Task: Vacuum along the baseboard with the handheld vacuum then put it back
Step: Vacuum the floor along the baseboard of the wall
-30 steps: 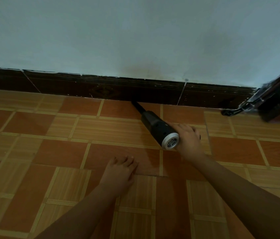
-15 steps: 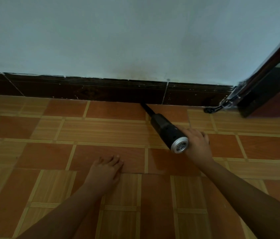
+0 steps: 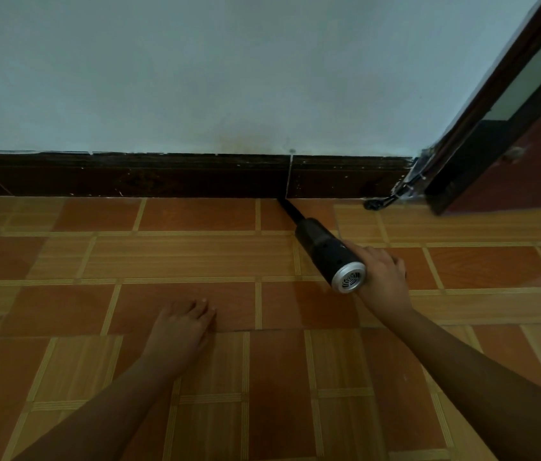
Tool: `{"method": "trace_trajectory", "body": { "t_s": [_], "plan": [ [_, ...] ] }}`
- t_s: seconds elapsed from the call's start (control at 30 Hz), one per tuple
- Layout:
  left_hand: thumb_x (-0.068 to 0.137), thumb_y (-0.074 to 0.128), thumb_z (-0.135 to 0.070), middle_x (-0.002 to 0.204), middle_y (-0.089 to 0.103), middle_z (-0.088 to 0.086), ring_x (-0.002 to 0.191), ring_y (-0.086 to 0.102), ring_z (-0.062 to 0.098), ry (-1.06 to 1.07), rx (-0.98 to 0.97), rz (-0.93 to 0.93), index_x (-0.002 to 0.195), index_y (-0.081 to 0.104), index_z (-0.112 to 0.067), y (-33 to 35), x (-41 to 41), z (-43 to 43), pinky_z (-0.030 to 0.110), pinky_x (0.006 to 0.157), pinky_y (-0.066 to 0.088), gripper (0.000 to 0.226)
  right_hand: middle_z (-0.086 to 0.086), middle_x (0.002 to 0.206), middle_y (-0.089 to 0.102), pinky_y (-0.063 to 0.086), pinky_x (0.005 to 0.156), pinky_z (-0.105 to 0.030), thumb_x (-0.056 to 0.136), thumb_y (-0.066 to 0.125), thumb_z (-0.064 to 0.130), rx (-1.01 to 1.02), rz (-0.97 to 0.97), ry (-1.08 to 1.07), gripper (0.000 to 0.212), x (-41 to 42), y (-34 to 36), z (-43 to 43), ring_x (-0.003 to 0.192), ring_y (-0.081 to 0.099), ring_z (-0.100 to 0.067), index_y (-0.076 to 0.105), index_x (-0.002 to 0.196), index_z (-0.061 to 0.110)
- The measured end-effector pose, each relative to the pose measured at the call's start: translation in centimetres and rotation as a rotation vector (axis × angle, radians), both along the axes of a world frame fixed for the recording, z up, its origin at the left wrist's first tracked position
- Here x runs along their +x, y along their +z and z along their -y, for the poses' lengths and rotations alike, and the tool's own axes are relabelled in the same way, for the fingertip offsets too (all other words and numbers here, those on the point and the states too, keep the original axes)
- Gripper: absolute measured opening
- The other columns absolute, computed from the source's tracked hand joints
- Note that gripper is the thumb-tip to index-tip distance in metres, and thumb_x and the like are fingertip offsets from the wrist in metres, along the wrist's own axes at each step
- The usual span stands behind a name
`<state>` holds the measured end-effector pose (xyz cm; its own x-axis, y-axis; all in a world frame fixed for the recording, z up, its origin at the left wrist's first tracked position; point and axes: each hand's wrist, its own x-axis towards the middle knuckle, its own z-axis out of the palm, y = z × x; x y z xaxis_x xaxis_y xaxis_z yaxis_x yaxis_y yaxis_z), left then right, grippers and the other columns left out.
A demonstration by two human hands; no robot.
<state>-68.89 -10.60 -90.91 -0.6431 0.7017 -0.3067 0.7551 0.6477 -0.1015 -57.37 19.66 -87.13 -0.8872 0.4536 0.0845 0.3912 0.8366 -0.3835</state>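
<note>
Black cylindrical handheld vacuum (image 3: 324,252), grasped by the right hand (image 3: 384,281), points its thin nozzle (image 3: 290,211) at the foot of the dark brown baseboard (image 3: 162,178) while the left hand (image 3: 179,331) rests flat on the orange tiled floor (image 3: 63,261); vacuuming looks underway, the return not yet done.

A pale blue-white wall (image 3: 229,78) fills the top. Below the wall spreads a floor (image 3: 162,254) of orange and tan tiles. Right of the wall leans a dark door frame (image 3: 492,81). The light is dim.
</note>
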Motion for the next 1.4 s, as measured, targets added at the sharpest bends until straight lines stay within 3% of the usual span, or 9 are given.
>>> {"method": "trace_trajectory", "body": {
  "t_s": [0.13, 0.33, 0.43, 0.5, 0.57, 0.73, 1.17, 1.27, 1.4],
  "plan": [
    [0.041, 0.09, -0.03, 0.071, 0.071, 0.002, 0.062, 0.068, 0.021, -0.075, 0.083, -0.141, 0.072, 0.074, -0.019, -0.2, -0.2, -1.5, 0.043, 0.059, 0.056, 0.036, -0.002, 0.112, 0.059, 0.022, 0.095, -0.04, 0.08, 0.065, 0.02, 0.001, -0.009, -0.017, 0.06, 0.6, 0.1, -0.5, 0.112, 0.045, -0.02, 0.041, 0.134, 0.028],
    [0.056, 0.079, -0.036, 0.088, 0.071, -0.001, 0.073, 0.069, 0.017, -0.289, 0.217, -0.115, 0.091, 0.073, -0.024, -0.6, 0.8, -4.8, 0.031, 0.056, 0.056, 0.038, -0.001, 0.113, 0.06, 0.023, 0.093, -0.039, 0.08, 0.064, 0.021, 0.001, -0.027, -0.041, 0.057, 1.8, 0.1, -1.5, 0.11, 0.046, -0.021, 0.043, 0.132, 0.026],
    [0.06, 0.078, -0.041, 0.112, 0.068, 0.001, 0.095, 0.067, 0.018, -0.31, 0.143, 0.006, 0.11, 0.067, -0.025, 0.4, 1.6, -6.6, 0.033, 0.073, 0.056, 0.053, -0.001, 0.109, 0.06, 0.022, 0.09, -0.036, 0.08, 0.063, 0.021, -0.003, -0.036, -0.054, 0.057, 2.4, 0.0, -2.1, 0.107, 0.047, -0.021, 0.043, 0.133, 0.027],
    [0.085, 0.059, -0.039, 0.148, 0.037, 0.004, 0.131, 0.041, 0.022, -0.347, 0.094, 0.064, 0.14, 0.039, -0.024, 1.0, 2.1, -7.8, 0.04, 0.104, 0.037, 0.061, -0.001, 0.106, 0.061, 0.022, 0.086, -0.035, 0.08, 0.064, 0.022, 0.006, -0.037, -0.059, 0.056, 2.8, -0.2, -2.6, 0.104, 0.048, -0.021, 0.043, 0.132, 0.027],
    [0.096, 0.039, -0.036, 0.157, 0.009, 0.002, 0.144, 0.015, 0.021, -0.354, 0.043, 0.075, 0.148, 0.014, -0.023, 1.1, 2.4, -8.6, 0.04, 0.115, 0.017, 0.059, -0.001, 0.105, 0.062, 0.024, 0.086, -0.036, 0.079, 0.065, 0.023, 0.01, -0.041, -0.073, 0.056, 3.2, -0.2, -3.1, 0.103, 0.049, -0.022, 0.044, 0.131, 0.026],
    [0.04, 0.086, -0.044, 0.103, 0.072, -0.001, 0.091, 0.07, 0.016, -0.465, 0.089, -0.006, 0.098, 0.074, -0.023, 0.1, 2.4, -9.0, 0.032, 0.068, 0.057, 0.063, -0.001, 0.105, 0.063, 0.02, 0.087, -0.034, 0.079, 0.066, 0.022, 0.007, -0.063, -0.127, 0.054, 4.3, -0.1, -4.0, 0.104, 0.05, -0.022, 0.047, 0.129, 0.025],
    [0.033, 0.088, -0.039, 0.089, 0.075, 0.004, 0.08, 0.072, 0.016, -0.417, 0.155, -0.015, 0.083, 0.075, -0.016, -0.7, 3.2, -10.1, 0.032, 0.066, 0.058, 0.056, -0.008, 0.095, 0.062, 0.027, 0.09, -0.042, 0.082, 0.061, 0.016, 0.05, -0.028, -0.232, 0.051, 5.9, 0.2, -5.2, 0.099, 0.052, -0.028, 0.047, 0.13, 0.021],
    [0.051, 0.082, -0.041, 0.103, 0.072, 0.007, 0.094, 0.069, 0.016, -0.38, 0.109, 0.009, 0.097, 0.072, -0.018, 0.0, 3.4, -10.4, 0.031, 0.08, 0.055, 0.052, -0.009, 0.096, 0.062, 0.026, 0.092, -0.042, 0.082, 0.062, 0.016, 0.049, -0.02, -0.253, 0.051, 6.1, 0.4, -5.3, 0.1, 0.052, -0.029, 0.047, 0.13, 0.02],
    [0.097, 0.034, -0.028, 0.155, 0.019, 0.011, 0.141, 0.021, 0.02, -0.344, 0.037, 0.076, 0.143, 0.026, -0.014, 0.4, 3.7, -10.6, 0.036, 0.117, 0.012, 0.05, -0.009, 0.101, 0.061, 0.023, 0.095, -0.042, 0.083, 0.061, 0.018, 0.059, 0.018, -0.278, 0.051, 6.3, 0.9, -5.5, 0.103, 0.049, -0.029, 0.045, 0.131, 0.02]
  ]
}}
